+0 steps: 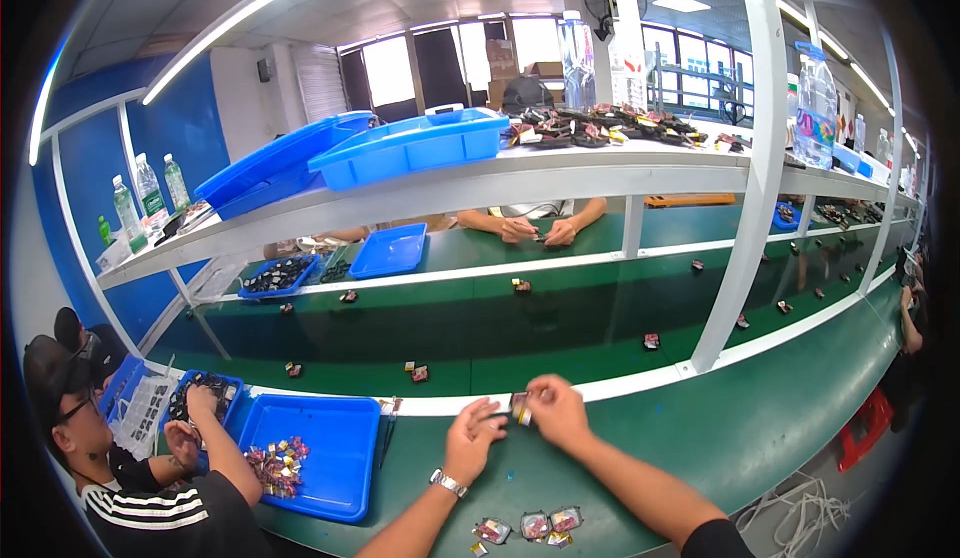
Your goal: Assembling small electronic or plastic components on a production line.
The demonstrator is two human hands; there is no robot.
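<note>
Holding a small reddish part (521, 410) with a pale edge, your right hand (556, 413) pinches it between thumb and fingers, to the right of the blue tray (320, 426) and about level with its far edge. Your left hand (473, 445) is between the tray and that part, fingers bent and tips close beside it; you cannot tell from here whether they grip it or something dark next to it. The two hands are near each other, not clasped.

To work well, it seems best to pinch the part lightly by its edges and steady it with your left fingertips, because it looks thin and easy to bend. Keep your wrists clear of the three small cases (535, 526), which lie right of the tray and nearer your body. Mind the co-worker's arm (228, 455), just left of the tray, if you reach that way.
</note>
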